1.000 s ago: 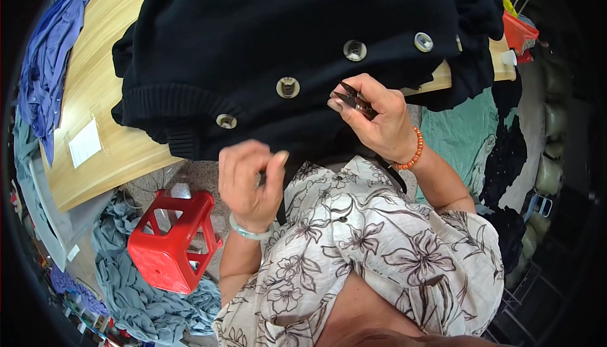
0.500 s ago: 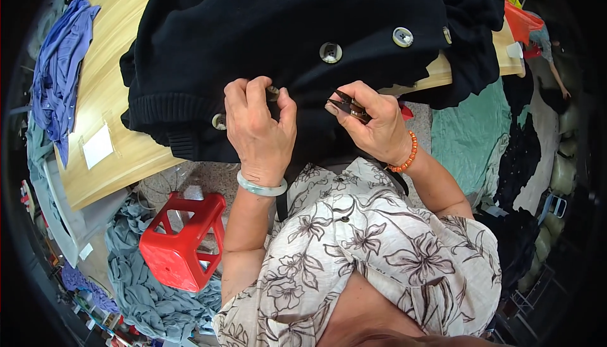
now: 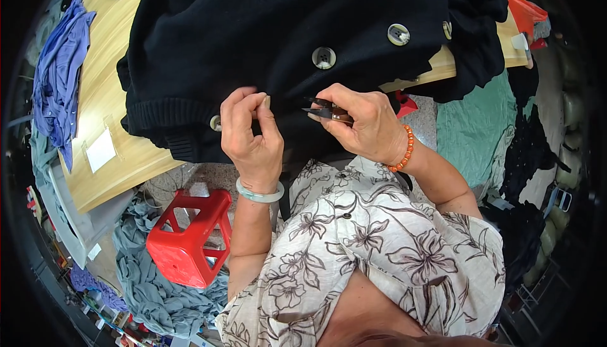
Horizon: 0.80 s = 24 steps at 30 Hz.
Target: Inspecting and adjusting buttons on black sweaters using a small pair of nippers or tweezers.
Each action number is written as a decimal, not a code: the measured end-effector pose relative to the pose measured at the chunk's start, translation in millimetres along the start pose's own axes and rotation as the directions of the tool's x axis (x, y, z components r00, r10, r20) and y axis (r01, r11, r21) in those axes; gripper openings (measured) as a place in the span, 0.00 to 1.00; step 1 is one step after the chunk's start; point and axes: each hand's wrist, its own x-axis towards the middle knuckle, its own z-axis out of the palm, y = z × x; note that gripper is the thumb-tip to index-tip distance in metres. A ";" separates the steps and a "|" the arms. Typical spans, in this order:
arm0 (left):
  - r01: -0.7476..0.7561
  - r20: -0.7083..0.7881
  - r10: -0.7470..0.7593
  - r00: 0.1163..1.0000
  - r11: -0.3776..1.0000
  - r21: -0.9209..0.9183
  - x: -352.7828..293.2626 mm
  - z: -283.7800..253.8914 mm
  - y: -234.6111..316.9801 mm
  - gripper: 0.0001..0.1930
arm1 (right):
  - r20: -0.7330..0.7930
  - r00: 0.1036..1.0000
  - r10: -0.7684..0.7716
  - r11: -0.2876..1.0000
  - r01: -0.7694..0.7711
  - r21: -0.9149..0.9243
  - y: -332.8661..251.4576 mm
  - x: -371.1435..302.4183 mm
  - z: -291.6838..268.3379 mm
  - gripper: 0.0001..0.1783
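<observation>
A black knitted garment (image 3: 265, 24) with a ribbed edge and large buttons lies over the table's near edge. My left hand (image 3: 251, 129) is closed in a pinch just above the cloth, thumb against fingertip. Whatever is between those fingers is too small to make out. Beside it, partly covered by the fingers, is one button (image 3: 215, 122). In my right hand (image 3: 370, 122) is a pair of dark thread snips (image 3: 329, 112), blades toward the left hand and slightly apart. Farther along the garment sit a second button (image 3: 324, 57) and a third button (image 3: 398, 34).
A blue-purple shirt (image 3: 60, 75) hangs over the left side of the wooden table (image 3: 126, 151), near a white paper (image 3: 100, 150). Below stand a red plastic stool (image 3: 190, 236) and heaped grey-blue cloth (image 3: 155, 290). Green fabric (image 3: 474, 129) lies at the right.
My left hand has come off the button it was at, moving slightly down and left, fingers pinched. My right hand with the snips has shifted a little left and down.
</observation>
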 end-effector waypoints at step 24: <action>0.102 -0.051 -0.114 0.992 0.975 -0.195 -20.6 7.7 -5.1 0.04 | 0.121 0.993 -0.006 0.944 0.046 -0.328 -27.1 24.6 29.7 0.11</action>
